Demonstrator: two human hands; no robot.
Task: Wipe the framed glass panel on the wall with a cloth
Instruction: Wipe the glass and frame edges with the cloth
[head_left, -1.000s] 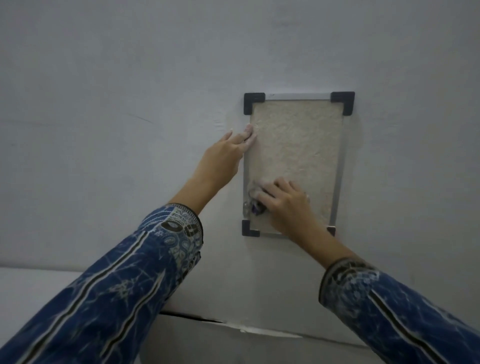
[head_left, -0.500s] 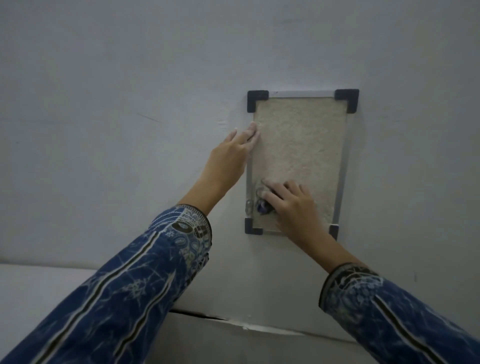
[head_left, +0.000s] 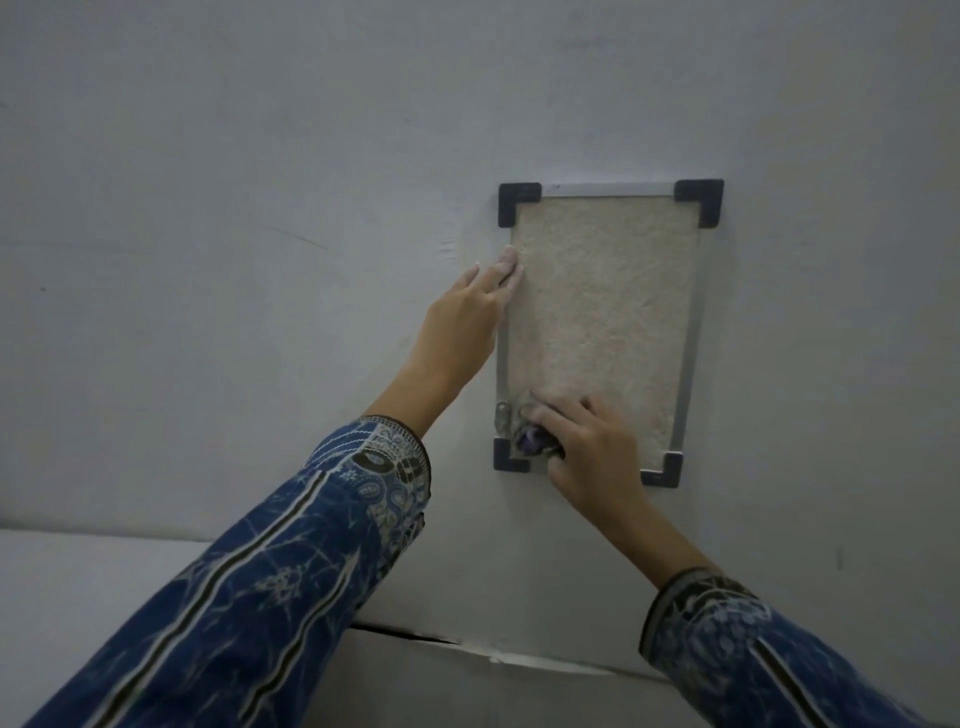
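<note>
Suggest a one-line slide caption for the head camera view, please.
Right hand presses a bunched cloth into the framed glass panel's lower-left corner while the left hand steadies its edge.

My left hand (head_left: 465, 317) rests flat on the framed panel's (head_left: 602, 312) left edge; my right hand (head_left: 592, 452) presses a cloth (head_left: 532, 441) into its lower-left corner.

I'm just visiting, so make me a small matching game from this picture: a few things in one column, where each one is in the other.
1. left hand
2. right hand
3. cloth
4. black corner pieces

a. bunched at the panel's lower left corner
b. flat on the frame's left edge
c. pressing the cloth on the glass
d. at the frame's corners

Pairs: 1-b, 2-c, 3-a, 4-d
</note>
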